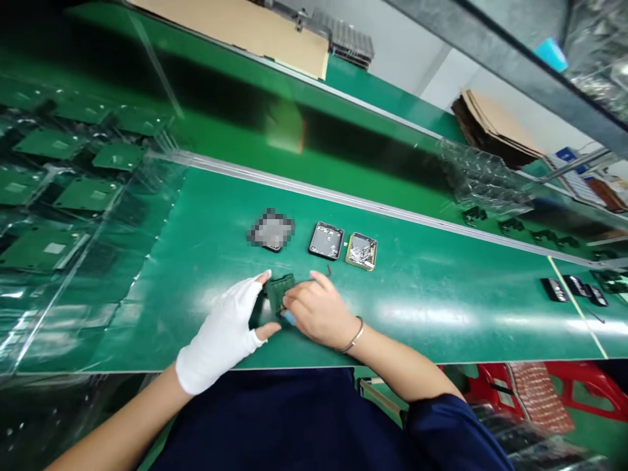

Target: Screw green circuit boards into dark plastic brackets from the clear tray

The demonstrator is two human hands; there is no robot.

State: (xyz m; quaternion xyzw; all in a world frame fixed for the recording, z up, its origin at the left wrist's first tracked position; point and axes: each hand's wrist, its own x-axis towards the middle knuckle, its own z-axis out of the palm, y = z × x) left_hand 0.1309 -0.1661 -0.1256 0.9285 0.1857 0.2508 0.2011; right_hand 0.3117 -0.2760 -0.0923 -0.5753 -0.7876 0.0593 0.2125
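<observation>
My left hand [223, 330], in a white fingertip-less glove, curves around the left side of a small green circuit board [280, 293]. Its forefinger lies at the far edge of the board and its thumb at the near edge. Bare apart from a bracelet on the wrist, my right hand [318, 309] bends its fingers closed over the board's right side. A bit of blue [288, 318] shows under those fingers; what it belongs to is hidden. Beyond the hands lie an open black housing [326, 241] and a yellowish-rimmed tray [362, 251] holding small shiny metal parts, probably screws.
A pixelated flat device [271, 230] lies left of the housing. Clear plastic trays [118, 157] with several green boards fill the left side. A metal rail [314, 190] crosses behind. Several small black parts [557, 290] lie at right, and a red stool [583, 386] stands below the table edge.
</observation>
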